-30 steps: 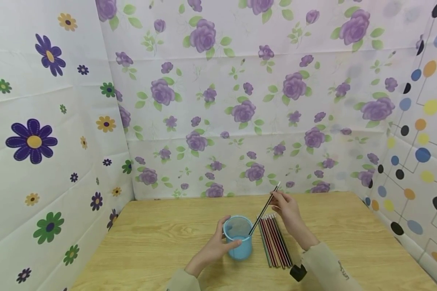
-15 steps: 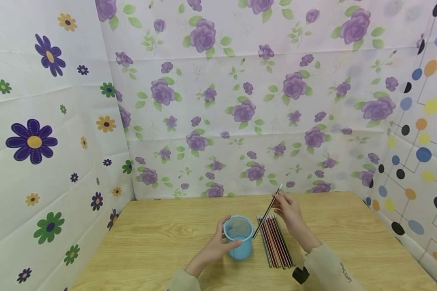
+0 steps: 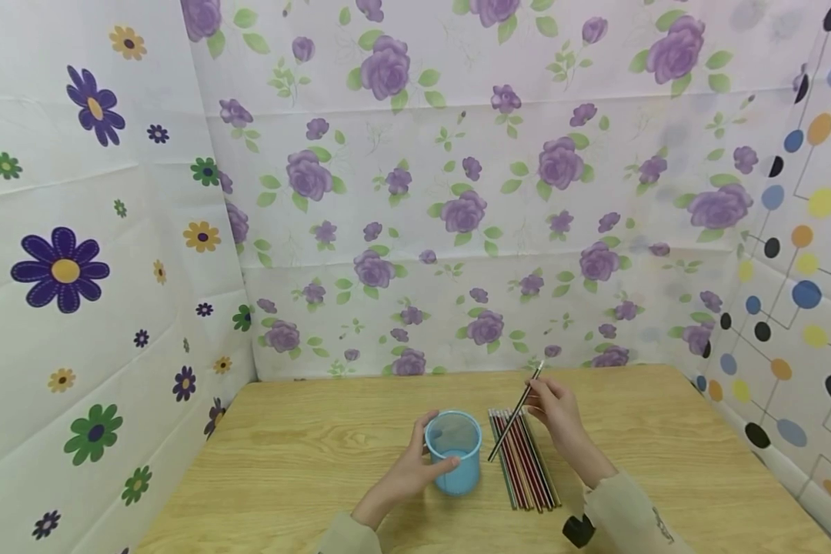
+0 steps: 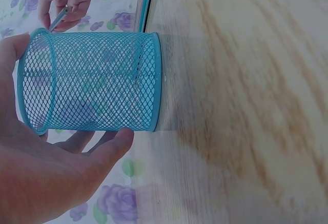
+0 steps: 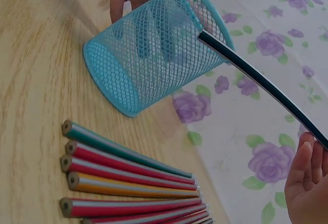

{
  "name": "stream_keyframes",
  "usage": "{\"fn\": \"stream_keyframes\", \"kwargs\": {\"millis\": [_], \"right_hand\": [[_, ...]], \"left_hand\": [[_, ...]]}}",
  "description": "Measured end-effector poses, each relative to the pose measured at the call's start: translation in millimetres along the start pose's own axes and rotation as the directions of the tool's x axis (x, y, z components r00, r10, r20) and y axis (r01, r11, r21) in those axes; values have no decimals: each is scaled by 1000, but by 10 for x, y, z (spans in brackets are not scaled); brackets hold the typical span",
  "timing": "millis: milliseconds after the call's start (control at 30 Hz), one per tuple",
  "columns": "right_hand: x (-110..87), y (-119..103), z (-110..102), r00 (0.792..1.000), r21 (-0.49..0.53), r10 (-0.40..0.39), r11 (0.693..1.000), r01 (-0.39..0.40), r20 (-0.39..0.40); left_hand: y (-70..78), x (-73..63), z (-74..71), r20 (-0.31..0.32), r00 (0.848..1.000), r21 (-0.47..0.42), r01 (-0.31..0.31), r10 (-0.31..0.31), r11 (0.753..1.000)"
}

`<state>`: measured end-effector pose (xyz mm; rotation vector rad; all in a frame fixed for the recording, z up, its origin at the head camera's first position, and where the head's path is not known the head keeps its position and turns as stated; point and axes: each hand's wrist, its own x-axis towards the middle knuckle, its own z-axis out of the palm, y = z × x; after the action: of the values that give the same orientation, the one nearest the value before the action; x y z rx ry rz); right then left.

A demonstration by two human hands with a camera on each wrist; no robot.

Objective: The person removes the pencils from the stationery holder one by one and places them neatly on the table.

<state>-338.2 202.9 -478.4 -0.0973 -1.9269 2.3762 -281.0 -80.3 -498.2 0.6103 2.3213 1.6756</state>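
My left hand (image 3: 407,471) grips a light blue mesh pencil cup (image 4: 97,80), thumb at the rim and fingers round the far side. The cup stands upright on the table, its mouth facing up. My right hand (image 3: 559,412) pinches a dark pencil (image 5: 261,80) with pale stripes near its white-tipped upper end. That pencil slants down to the left, its lower end just right of the cup and over the row in the head view. Beside the cup lies a row of several striped pencils (image 5: 133,183), in green, red, orange and dark colours.
The wood-grain table (image 3: 305,438) runs back to a flowered cloth wall (image 3: 415,192). More patterned cloth hangs at the left and right. A black object (image 3: 579,531) sits by my right sleeve.
My right hand has drawn the dark pencil slightly right and down, so its lower end has moved from the cup's rim to over the row of pencils. The left hand and cup stay still.
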Motion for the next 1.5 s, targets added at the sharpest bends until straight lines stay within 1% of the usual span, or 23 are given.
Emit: {"fn": "stream_keyframes", "kwargs": {"millis": [167,367,600,700,833,967,1100,1167,1267,1367,1500], "right_hand": [[8,61,-56,1000,-2,13,1000,-13,-3],[34,120,-143,999,-50,41,998,-41,-9],[86,229,-263,998,-99,65,993,-66,-7],[104,275,-308,996,-123,84,989,-86,-21],[138,325,-357,994,-208,102,972,-105,-25],[156,359,-390,995,-283,103,954,-103,-14],[135,375,-404,993,-341,119,933,-115,-8],[124,367,-403,992,-362,129,924,-123,-6],[129,336,-396,993,-381,116,918,-106,3],[151,308,-398,994,-406,107,909,-98,-1],[183,307,-428,992,-470,123,876,-110,-5]], "left_hand": [[0,-18,2,1,1000,3,-1,1,1000],[-17,-26,13,0,1000,15,-7,7,1000],[-14,-46,26,-6,1000,14,4,-4,1000],[-18,-55,28,-5,1000,15,4,-4,1000],[-17,-62,28,-8,1000,17,2,-2,1000],[-20,-66,30,-12,1000,16,3,-3,1000],[-41,-76,38,3,1000,6,3,-3,1000],[-45,-79,38,12,1000,0,7,-7,1000],[-38,-68,25,9,1000,-7,8,-8,1000],[-30,-40,7,4,1000,-4,-7,7,1000],[-38,-16,-7,13,1000,2,-20,20,1000]]}}
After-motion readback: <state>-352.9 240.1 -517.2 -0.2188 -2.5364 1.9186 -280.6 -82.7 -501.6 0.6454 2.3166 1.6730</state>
